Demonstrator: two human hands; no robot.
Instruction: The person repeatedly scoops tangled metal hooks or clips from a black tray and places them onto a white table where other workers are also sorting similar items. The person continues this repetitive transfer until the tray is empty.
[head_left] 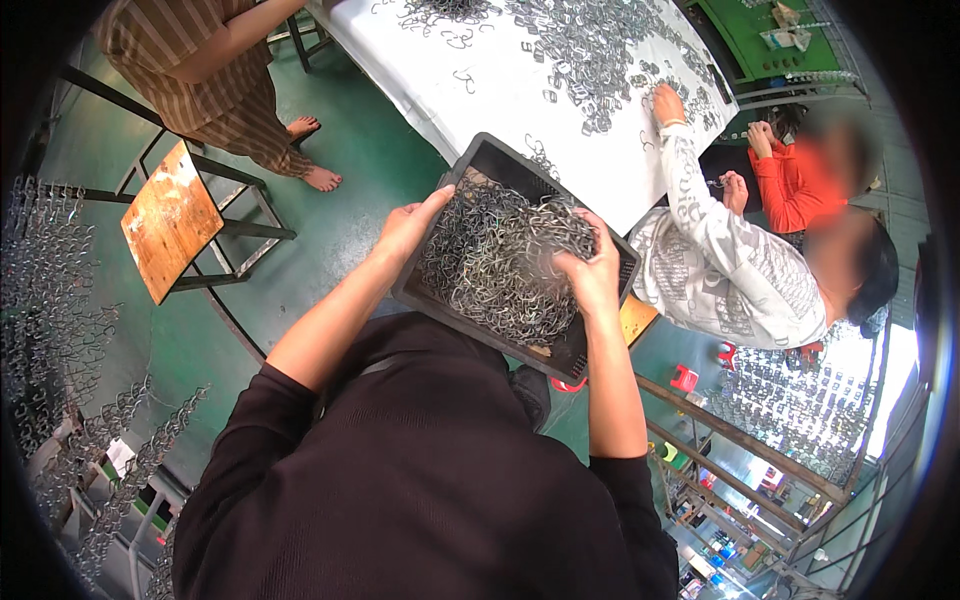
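Note:
A black plastic crate is held tilted in front of my body, just off the corner of the white table. Inside it lies a heap of small curved metal hooks, with patches of brown lining showing at the edges. My left hand grips the crate's left rim, thumb along the top and fingers mostly hidden behind the wall. Reaching in from the right, my right hand curls its thumb and fingers around a clump of the hooks; the spot beside the thumb is blurred.
Loose metal pieces cover much of the white table. A person in a pale printed top reaches across it, beside another in orange. Someone in striped clothes stands left, near a wooden stool. Hanging hooks line the far left.

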